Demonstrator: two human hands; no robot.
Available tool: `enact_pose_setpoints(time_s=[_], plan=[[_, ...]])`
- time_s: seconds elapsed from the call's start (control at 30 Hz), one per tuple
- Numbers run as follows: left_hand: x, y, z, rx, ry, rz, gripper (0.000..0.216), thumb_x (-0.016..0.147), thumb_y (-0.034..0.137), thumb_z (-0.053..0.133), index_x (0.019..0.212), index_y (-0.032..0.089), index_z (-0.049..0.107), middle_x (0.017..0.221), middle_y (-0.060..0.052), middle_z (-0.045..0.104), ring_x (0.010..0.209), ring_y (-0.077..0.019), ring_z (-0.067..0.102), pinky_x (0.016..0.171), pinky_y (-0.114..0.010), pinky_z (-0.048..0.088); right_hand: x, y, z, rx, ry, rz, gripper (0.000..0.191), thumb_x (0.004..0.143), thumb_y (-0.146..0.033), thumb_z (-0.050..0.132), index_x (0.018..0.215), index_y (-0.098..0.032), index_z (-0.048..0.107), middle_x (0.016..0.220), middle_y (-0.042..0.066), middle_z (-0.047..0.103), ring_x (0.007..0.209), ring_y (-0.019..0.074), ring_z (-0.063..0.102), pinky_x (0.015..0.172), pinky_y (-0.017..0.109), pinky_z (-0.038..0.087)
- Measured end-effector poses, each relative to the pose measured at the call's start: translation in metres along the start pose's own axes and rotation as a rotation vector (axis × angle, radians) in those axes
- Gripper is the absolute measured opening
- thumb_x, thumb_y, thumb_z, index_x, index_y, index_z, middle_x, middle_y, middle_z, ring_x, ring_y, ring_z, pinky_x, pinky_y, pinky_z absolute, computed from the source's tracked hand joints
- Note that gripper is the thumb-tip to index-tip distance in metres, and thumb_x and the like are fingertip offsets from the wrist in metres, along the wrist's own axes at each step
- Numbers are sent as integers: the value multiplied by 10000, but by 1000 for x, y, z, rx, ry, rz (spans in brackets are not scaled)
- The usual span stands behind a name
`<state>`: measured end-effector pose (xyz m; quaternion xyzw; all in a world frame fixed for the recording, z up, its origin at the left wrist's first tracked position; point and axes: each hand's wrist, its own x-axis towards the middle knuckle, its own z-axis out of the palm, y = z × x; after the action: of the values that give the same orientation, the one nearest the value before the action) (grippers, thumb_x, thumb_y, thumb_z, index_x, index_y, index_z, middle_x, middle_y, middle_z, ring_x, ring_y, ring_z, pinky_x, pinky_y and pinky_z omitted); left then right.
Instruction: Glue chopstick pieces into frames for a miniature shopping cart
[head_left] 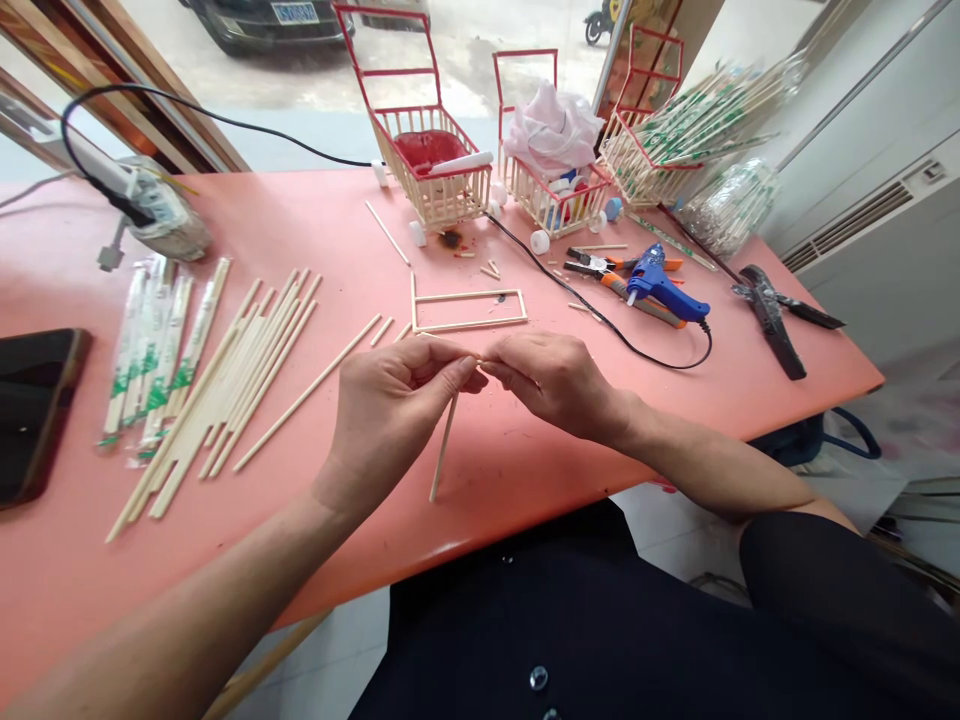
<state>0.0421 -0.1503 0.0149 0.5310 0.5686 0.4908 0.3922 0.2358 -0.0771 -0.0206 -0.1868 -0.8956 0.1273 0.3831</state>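
Note:
My left hand (394, 405) and my right hand (551, 380) meet above the pink table (525, 470), fingertips pinched together. Between them they hold thin wooden sticks: one stick (444, 447) hangs down from my left fingers to the tabletop, and a short piece runs across to my right fingers. Just beyond the hands lies a rectangular frame of sticks (466, 309).
Loose chopsticks (240, 370) and wrapped ones (154, 345) lie at the left, next to a dark phone (34, 405). A blue glue gun (660, 285), pliers (600, 265) and black cutters (772, 315) sit at the right. Three stick-built carts (435, 170) stand at the back.

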Motion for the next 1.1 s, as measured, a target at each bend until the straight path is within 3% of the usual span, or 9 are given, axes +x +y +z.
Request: enact_pose_setpoints(time_s=[0.4, 1.1], plan=[[0, 0, 0, 39, -13, 27, 105, 926, 291, 789, 858, 246, 854, 819, -20, 854, 783, -218, 826, 806, -353, 693, 1, -3, -5, -24, -25, 20, 351, 1208, -282, 507, 894, -200, 641, 755, -12, 688, 705, 123, 620, 760, 266, 501], [0, 0, 0, 29, -13, 32, 108, 932, 297, 792, 859, 243, 852, 825, -27, 854, 791, -222, 829, 813, -360, 701, 1, -3, -3, -9, -17, 29, 348, 1210, -296, 507, 913, -196, 656, 760, -13, 695, 701, 121, 618, 751, 264, 495]])
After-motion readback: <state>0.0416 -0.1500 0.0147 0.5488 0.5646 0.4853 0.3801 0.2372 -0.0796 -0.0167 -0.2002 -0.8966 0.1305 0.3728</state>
